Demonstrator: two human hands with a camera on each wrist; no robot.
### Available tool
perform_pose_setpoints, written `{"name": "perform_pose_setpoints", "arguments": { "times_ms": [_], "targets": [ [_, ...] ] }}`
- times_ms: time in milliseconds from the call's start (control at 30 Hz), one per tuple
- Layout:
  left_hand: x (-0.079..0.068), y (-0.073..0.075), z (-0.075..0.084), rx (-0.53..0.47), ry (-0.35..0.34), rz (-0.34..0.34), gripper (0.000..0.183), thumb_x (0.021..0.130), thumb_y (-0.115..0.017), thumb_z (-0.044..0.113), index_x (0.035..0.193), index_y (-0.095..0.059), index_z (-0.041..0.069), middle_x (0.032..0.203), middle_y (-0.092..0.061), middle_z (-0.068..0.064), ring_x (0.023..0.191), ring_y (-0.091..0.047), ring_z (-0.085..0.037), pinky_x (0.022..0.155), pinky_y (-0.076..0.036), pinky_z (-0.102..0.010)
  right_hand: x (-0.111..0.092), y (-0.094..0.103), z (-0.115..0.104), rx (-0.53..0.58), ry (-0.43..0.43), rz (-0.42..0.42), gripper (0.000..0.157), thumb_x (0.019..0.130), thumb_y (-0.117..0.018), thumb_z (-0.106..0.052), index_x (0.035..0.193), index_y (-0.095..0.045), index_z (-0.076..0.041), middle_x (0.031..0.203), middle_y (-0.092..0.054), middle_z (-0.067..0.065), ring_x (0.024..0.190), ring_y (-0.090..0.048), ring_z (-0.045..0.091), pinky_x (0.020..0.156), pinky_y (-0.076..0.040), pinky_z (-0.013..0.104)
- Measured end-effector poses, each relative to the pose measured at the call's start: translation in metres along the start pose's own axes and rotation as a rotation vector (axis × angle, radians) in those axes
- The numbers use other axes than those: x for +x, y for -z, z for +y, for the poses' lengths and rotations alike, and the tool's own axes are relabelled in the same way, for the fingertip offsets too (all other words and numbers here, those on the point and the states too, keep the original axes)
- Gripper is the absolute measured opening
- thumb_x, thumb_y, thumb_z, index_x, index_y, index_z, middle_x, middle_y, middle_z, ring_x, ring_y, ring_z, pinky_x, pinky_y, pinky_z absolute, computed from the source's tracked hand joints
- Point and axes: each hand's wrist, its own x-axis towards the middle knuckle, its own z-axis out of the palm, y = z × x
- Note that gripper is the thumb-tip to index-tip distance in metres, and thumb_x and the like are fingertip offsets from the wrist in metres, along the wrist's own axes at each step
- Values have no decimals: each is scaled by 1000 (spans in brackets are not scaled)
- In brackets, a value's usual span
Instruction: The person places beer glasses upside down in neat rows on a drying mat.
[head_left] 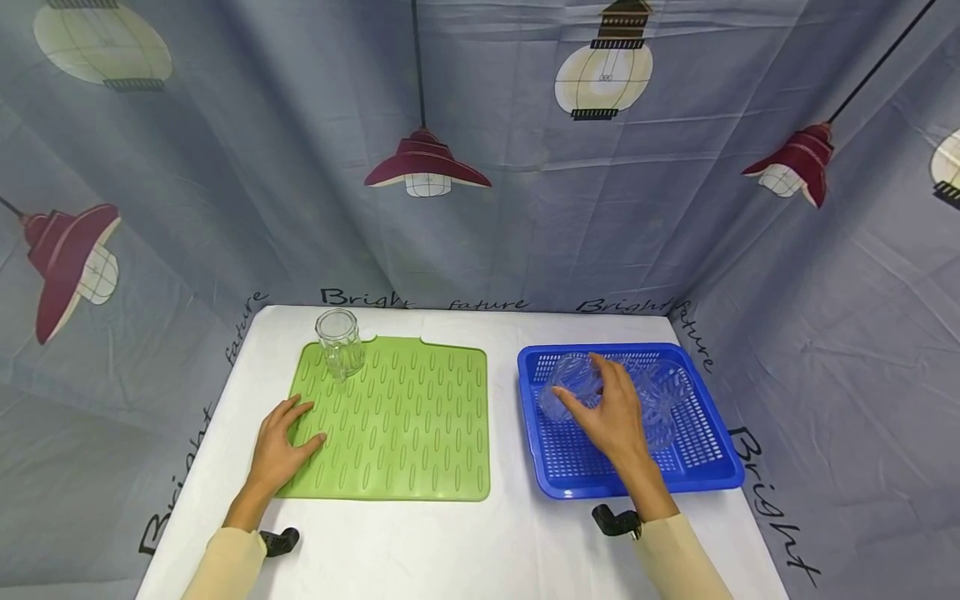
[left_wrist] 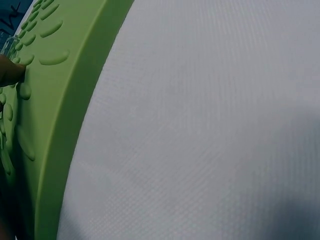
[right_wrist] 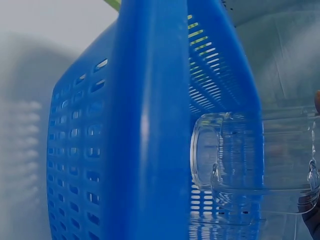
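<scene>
A clear glass mug (head_left: 341,343) stands on the back left corner of a green drying mat (head_left: 405,417). My left hand (head_left: 279,450) rests at the mat's left edge, fingers spread and touching it; in the left wrist view only a fingertip (left_wrist: 11,71) shows, over the mat's raised bumps. Over the blue basket (head_left: 558,483), my right hand (head_left: 618,417) grips a clear drinking glass (head_left: 576,377) between thumb and fingers. In the right wrist view this glass (right_wrist: 240,155) lies sideways, with fingers at its far right end. More clear glasses (head_left: 660,400) sit in the basket beside my hand.
A white cloth (head_left: 450,550) covers the table under the mat and basket. Patterned grey-blue curtains (head_left: 465,242) rise behind it and on both sides. A black wrist mount (head_left: 617,521) sits below my right hand, near the basket's front rim.
</scene>
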Motion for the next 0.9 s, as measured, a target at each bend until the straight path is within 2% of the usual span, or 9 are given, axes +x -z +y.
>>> {"name": "perform_pose_setpoints", "arguments": {
  "times_ms": [533, 900],
  "targets": [
    [-1, 0, -1, -9, -26, 9, 65, 91, -85, 19, 149, -59, 3, 167, -41, -27, 154, -30, -58, 121, -27, -81, 5, 9, -10, -15, 20, 24, 90, 85, -90, -49, 155, -53, -8, 129, -65, 19, 97, -64, 30, 75, -51, 37],
    [-2, 2, 0, -4, -21, 4, 66, 91, -84, 18, 149, -58, 2, 167, -40, -27, 155, -29, -59, 122, -26, -81, 5, 17, -18, -14, 49, 27, 88, 85, -91, -47, 154, -54, -7, 128, -65, 18, 97, -63, 29, 77, -54, 39]
  ]
}}
